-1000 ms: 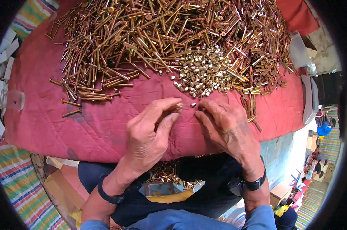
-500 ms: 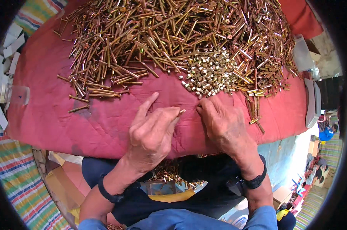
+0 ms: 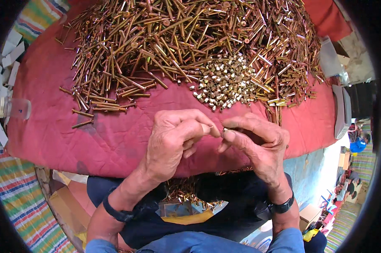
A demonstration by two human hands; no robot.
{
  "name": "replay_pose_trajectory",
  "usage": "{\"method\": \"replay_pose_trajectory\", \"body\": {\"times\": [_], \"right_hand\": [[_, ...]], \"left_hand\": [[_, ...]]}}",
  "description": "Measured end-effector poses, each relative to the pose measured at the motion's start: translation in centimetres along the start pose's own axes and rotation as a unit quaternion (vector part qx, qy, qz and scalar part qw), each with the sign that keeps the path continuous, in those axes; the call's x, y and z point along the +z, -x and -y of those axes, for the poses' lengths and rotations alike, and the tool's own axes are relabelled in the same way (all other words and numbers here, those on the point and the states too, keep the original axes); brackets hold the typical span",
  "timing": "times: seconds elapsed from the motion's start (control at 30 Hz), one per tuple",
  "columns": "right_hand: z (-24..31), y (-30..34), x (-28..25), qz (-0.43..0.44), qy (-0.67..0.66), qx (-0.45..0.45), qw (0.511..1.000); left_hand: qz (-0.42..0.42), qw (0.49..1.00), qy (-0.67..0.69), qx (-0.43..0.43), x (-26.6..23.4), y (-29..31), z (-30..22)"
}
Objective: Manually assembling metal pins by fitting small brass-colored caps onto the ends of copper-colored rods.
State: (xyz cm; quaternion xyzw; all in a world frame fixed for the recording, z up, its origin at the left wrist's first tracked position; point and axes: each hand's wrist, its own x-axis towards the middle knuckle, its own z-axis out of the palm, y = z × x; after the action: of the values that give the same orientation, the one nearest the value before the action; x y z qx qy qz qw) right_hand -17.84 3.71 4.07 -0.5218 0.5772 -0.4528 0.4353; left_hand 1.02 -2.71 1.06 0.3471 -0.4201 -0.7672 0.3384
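Observation:
Close together over the near part of the red cloth-covered surface (image 3: 114, 147) are my two hands. Thumb and forefinger of my right hand (image 3: 260, 145) pinch a small metal nut (image 3: 225, 130). My left hand (image 3: 171, 137) is just left of it, thumb and forefinger pressed together; whatever lies between them is too small to make out. Just beyond the fingers sits a heap of small shiny metal nuts (image 3: 226, 82), some with slanted or pointed ends. Behind and around that heap spreads a large pile of brass-coloured, flat-headed bolts (image 3: 156, 42).
A few loose bolts (image 3: 81, 113) lie at the pile's left edge. A clear plastic jar (image 3: 17, 108) lies at the far left, and a grey plastic container (image 3: 342, 111) stands at the right edge. Cardboard (image 3: 70, 206) is at lower left. Further right, another person in blue (image 3: 358, 145) is visible.
My right hand has drawn back from the nut heap and turned, now showing a nut in its pinch. My left hand has moved right, towards it, its forefinger now bent in.

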Motion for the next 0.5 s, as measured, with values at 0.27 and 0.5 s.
{"method": "replay_pose_trajectory", "body": {"times": [0.27,0.5], "right_hand": [[-0.2,1.0,-0.5,0.015,0.052,-0.040,0.998],[-0.9,1.1,-0.9,0.077,0.146,-0.173,0.971]], "left_hand": [[0.036,0.991,0.043,-0.119,0.5,-0.1,1.1],[0.051,0.982,0.077,-0.163,0.5,0.4,1.3]]}}
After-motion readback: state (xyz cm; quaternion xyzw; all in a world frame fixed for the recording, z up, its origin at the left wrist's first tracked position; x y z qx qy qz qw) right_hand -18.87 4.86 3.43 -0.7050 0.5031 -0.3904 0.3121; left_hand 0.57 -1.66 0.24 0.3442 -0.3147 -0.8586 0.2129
